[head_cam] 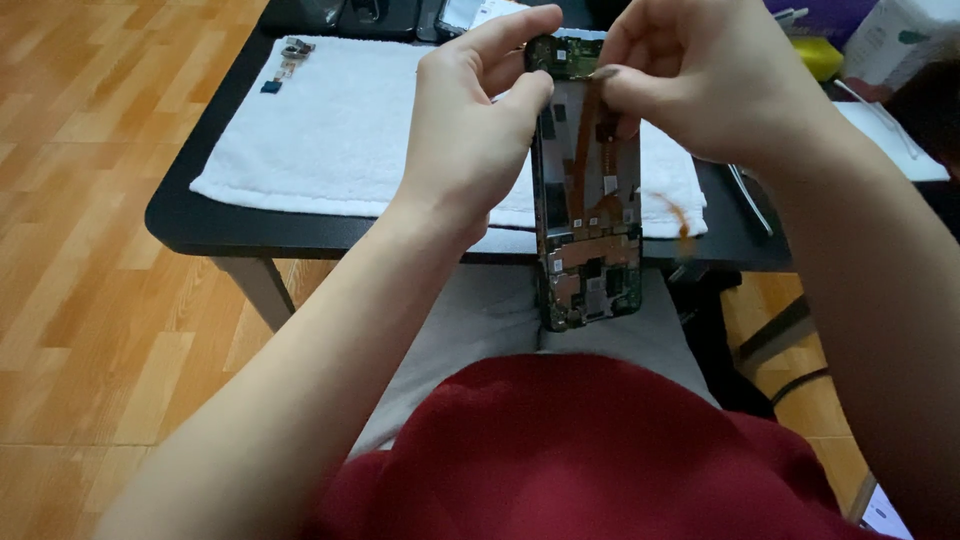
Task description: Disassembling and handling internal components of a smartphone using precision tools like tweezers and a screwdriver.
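Note:
I hold an opened smartphone (588,210) upright above my lap, its back cover off, showing circuit boards and an orange flex cable. My left hand (470,130) grips the phone's left edge near the top, index finger stretched over the upper corner. My right hand (690,75) pinches at the top of the phone's inside, fingertips on the flex cable by the upper board. The phone's lower end hangs free over my grey trousers.
A low black table (190,220) stands ahead with a white towel (340,130) on it. A small phone part (285,62) lies on the towel's far left. Metal tweezers (752,198) rest at the right. Boxes and a yellow object sit at the back right. Wooden floor surrounds.

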